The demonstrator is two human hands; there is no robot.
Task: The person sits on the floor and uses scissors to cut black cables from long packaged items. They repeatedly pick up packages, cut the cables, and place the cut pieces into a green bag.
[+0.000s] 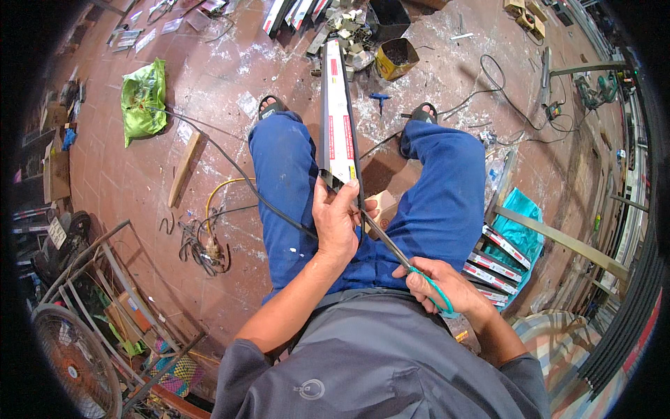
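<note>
Before me spread a reddish-brown floor point(132, 192), where a person point(384, 356) sat, blue trousers point(447, 164) parted wide. Between the trouser legs stretched a long dark bar point(338, 115), faced white and red, its near end pinched between the thumb and fingers of the left hand point(336, 220). The right hand point(443, 285) curled around teal-handled scissors point(388, 244), blades near the left hand's fingers

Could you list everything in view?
Hollow profile: one, black, white and red, centre
Scissors: one pair, teal handles, lower centre
Plastic bag: one, lime green, upper left
Container: one, yellow, top
T-handle tool: one, blue, upper centre
Wooden piece: one, tan, left
Scrap pile: one, greyish, top
Short profiles: several, black, white and red, right
Sheet: one, teal, right
Sandals: two, black, upper centre
Left fingers: one set, bare, on profile
Right fingers: one set, bare, on scissors
</note>
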